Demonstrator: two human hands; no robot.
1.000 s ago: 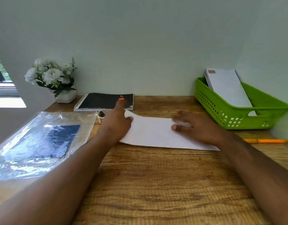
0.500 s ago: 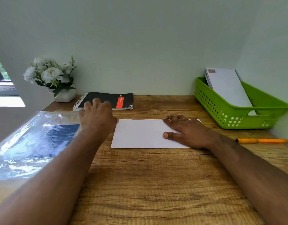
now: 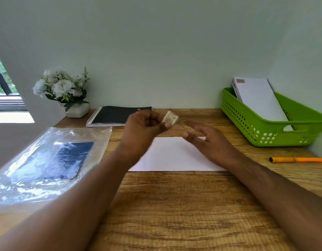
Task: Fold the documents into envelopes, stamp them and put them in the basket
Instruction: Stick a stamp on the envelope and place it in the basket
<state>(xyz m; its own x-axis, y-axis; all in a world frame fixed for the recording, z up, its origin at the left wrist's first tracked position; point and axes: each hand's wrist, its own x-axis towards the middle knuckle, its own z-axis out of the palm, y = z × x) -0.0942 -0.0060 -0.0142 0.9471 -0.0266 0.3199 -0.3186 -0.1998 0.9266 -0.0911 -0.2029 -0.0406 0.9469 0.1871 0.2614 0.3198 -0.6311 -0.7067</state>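
Observation:
A white envelope (image 3: 174, 156) lies flat on the wooden desk in the middle. Above its far edge my left hand (image 3: 144, 129) pinches a small pale stamp strip (image 3: 170, 118) between thumb and fingers, blurred by motion. My right hand (image 3: 205, 140) hovers just right of it over the envelope, fingers spread and holding nothing. At the back right stands the green basket (image 3: 261, 131) with several white stamped envelopes (image 3: 256, 98) leaning inside it.
A clear plastic sleeve (image 3: 48, 160) holding dark blue paper lies at the left. A black spiral notebook (image 3: 116, 115) and a white flower pot (image 3: 66, 95) stand along the back wall. An orange pen (image 3: 299, 159) lies at the right edge.
My left hand has left the spot beside the notebook and risen rightward with a stamp strip pinched in it. My right hand has lifted off the envelope, which now lies straight.

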